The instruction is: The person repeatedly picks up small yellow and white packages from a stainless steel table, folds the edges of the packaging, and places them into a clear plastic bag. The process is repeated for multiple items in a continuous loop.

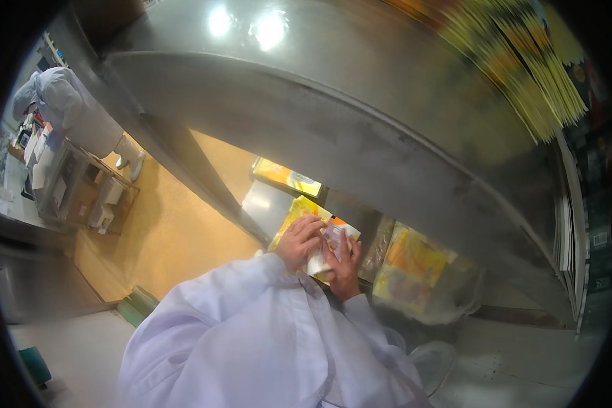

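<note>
Below the edge of a steel table, both my hands are at a stack of flat yellow-and-orange printed packets [296,209]. My left hand [299,242] lies over the stack's near left part, fingers bent together on it. My right hand [345,264] grips the near right side, its fingers partly apart along the packets. Between the hands shows a whitish part [317,264] of the packaging; its exact form is unclear. The undersides of both hands are hidden. Just beyond lies another yellow printed bundle [287,177] on the lower steel shelf [264,206].
The steel tabletop [360,51] overhangs the lower shelf, with a slanting leg [183,156] on the left. Yellow packets stand in rows [517,64] at upper right. A clear bag of yellow packets [411,268] sits right of my hands. Far left, a person in white [81,109] bends beside a cart [81,190].
</note>
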Available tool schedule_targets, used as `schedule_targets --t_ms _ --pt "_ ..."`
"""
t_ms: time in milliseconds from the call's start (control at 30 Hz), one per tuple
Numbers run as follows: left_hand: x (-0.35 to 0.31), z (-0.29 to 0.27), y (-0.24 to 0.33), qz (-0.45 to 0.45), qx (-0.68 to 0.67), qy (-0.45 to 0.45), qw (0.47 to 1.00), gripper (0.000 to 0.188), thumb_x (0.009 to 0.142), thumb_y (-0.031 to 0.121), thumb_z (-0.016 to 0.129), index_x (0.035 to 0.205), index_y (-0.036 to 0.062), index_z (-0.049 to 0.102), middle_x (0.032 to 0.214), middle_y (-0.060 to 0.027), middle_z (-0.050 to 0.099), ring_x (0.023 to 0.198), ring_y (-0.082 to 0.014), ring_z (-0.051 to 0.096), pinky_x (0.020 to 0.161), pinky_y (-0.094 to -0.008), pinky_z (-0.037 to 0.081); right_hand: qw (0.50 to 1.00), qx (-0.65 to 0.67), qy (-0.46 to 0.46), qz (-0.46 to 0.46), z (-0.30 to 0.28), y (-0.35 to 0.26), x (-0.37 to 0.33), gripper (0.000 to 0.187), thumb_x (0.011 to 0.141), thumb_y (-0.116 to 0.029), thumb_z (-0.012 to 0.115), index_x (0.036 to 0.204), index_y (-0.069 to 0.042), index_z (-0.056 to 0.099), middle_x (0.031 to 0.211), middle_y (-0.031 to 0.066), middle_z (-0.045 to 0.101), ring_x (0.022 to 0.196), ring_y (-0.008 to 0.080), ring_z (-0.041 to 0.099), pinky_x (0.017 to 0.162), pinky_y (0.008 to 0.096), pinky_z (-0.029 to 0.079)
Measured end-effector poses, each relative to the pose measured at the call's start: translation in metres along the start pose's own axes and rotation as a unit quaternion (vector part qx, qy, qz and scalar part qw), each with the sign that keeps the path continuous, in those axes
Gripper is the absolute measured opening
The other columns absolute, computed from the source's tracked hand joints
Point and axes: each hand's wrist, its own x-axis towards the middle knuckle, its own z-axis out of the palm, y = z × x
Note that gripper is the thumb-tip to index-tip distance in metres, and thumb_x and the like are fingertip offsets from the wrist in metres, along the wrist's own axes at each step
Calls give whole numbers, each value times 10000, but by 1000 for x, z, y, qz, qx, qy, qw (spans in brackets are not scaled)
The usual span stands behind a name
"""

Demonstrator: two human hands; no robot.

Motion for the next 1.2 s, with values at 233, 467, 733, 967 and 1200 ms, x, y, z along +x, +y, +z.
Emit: schedule_targets --t_ms 233,467,733,967,1200 --pt "12 -16 9 -22 -97 -23 995 152 740 169 658 836 69 595 1000 -67 630 973 -264 590 1011 -449 377 976 -42 37 210 12 27 1 533 994 -462 249 1325 -181 557 1543 154 217 1320 404 250 1097 536 130" --pt "3 -15 -5 -71 -129 -55 988 206 736 273 739 734 95 635 888 -2 627 857 -211 564 854 -361 391 977 -85 25 193 14 31 1 560 994 -499 232 1334 -186 548 1532 143 251 1264 391 306 1084 514 149" --pt "12 -19 13 -154 -39 -87 983 588 698 286 771 1230 154 559 1220 -10 556 1323 -220 399 1030 -390 335 997 -50 -22 60 3 4 -6 612 948 -612 219 1261 -266 615 1551 208 126 1343 454 183 1082 598 76" --pt "0 -8 4 -116 5 -152 982 412 706 203 745 1089 149 603 1392 -37 459 1348 -257 368 1024 -413 337 985 -72 -12 158 4 19 -5 691 927 -665 171 1334 -252 546 1558 201 95 1353 473 148 1089 603 58" --pt "7 -11 10 -114 2 -167 979 508 641 164 758 1107 161 554 1236 -14 537 1339 -261 381 1038 -432 298 996 -78 -11 48 -12 6 -2 596 937 -608 284 1327 -247 554 1540 212 163 1365 449 157 1102 589 59"
